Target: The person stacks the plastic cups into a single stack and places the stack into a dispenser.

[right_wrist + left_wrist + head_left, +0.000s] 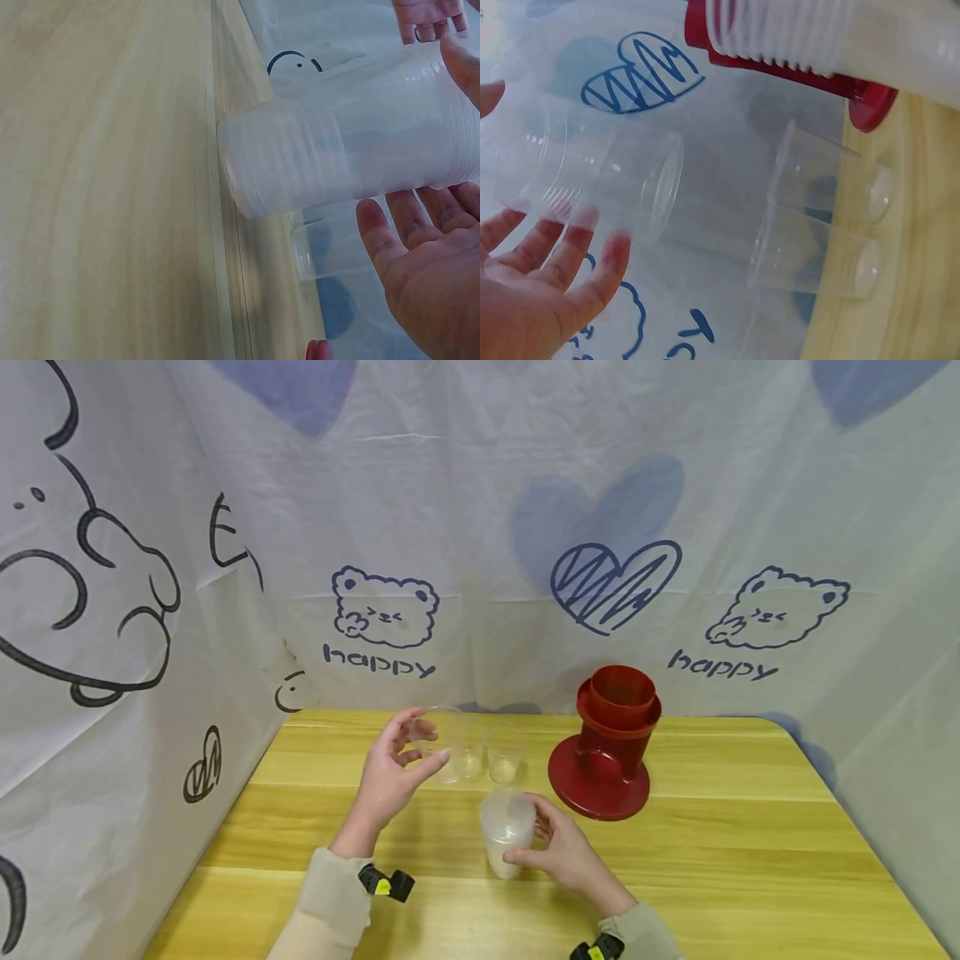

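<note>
Clear plastic cup (pixel 441 737) pinched in left hand (pixel 390 772); stack of cups (pixel 507 831) clasped in right hand (pixel 558 847).

Single cup raised off bench (pixel 712 827), up and to the left of right grip, well apart; long axis near upright in head view. Stack upright, base on bench. Two loose cups (pixel 487 762) just beyond left grip, red holder (pixel 607 743) beyond right. Left wrist view alone shows ribbed rims (pixel 780 34) of stack; right wrist view shows stack's base (pixel 236 169).

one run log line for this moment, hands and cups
left hand: holds clear cup | right hand: grips cup stack on table | red holder: untouched
</note>
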Demonstrator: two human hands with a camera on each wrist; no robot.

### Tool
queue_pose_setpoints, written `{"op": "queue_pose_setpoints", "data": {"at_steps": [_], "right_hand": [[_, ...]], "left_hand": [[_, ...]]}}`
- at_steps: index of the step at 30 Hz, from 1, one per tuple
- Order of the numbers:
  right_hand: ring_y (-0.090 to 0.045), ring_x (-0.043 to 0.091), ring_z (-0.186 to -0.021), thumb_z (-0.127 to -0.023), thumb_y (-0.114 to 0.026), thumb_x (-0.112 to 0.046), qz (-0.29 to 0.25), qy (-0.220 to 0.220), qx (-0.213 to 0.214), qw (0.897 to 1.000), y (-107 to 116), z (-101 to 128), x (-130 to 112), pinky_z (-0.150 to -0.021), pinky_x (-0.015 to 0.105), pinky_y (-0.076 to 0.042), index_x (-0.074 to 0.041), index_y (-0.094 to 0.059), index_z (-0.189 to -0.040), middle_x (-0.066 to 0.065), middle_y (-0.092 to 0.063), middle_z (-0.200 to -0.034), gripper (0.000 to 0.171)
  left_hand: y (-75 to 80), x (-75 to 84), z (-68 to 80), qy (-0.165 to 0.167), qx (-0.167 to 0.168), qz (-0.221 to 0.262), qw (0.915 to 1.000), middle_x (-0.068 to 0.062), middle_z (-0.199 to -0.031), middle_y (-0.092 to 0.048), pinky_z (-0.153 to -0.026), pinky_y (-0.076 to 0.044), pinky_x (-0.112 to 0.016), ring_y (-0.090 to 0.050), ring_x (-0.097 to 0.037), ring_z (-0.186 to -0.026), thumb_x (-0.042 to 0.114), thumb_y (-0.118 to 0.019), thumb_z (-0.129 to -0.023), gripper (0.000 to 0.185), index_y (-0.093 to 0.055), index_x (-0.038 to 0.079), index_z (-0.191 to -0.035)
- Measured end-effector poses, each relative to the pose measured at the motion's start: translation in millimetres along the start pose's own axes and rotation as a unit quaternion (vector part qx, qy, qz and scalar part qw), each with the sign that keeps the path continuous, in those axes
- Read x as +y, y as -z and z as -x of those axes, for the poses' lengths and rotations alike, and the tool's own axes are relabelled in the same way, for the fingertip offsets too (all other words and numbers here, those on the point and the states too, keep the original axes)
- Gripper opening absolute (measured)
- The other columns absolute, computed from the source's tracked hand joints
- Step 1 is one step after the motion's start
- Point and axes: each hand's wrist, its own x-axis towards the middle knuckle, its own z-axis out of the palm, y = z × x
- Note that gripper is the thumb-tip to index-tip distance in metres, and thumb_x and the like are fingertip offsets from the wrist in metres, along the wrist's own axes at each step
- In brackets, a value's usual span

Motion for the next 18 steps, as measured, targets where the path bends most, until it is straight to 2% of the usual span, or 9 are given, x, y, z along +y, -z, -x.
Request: {"op": "queue_pose_setpoints", "data": {"at_steps": [8, 18], "right_hand": [[-0.051, 0.029, -0.125, -0.077, -0.086, -0.017, 0.001, -0.005, 0.0, 1.0, 1, 0, 0, -0.108, 0.049, -0.039, -0.006, -0.045, -0.142, 0.012, -0.053, -0.135, 0.077], [-0.053, 0.028, -0.123, -0.077, -0.086, -0.017, 0.004, 0.008, -0.002, 1.0, 0, 0, -1, -0.108, 0.049, -0.04, -0.007, -0.046, -0.141, 0.011, -0.055, -0.133, 0.075]], "left_hand": [[-5.9, 15.7, 5.5, -0.031, -0.074, 0.054, 0.9953, -0.017, -0.125, -0.059, -0.089, -0.055, -0.038, -0.056, -0.035, -0.115, -0.005, -0.073, -0.083, 0.064, -0.044, 0.003, -0.14], [-16.5, 21.8, 11.8, -0.055, -0.154, 0.11, 0.9804, -0.029, -0.128, -0.055, -0.092, -0.053, -0.045, -0.054, -0.046, -0.116, -0.004, -0.071, -0.085, 0.06, -0.041, -0.001, -0.137]]}}
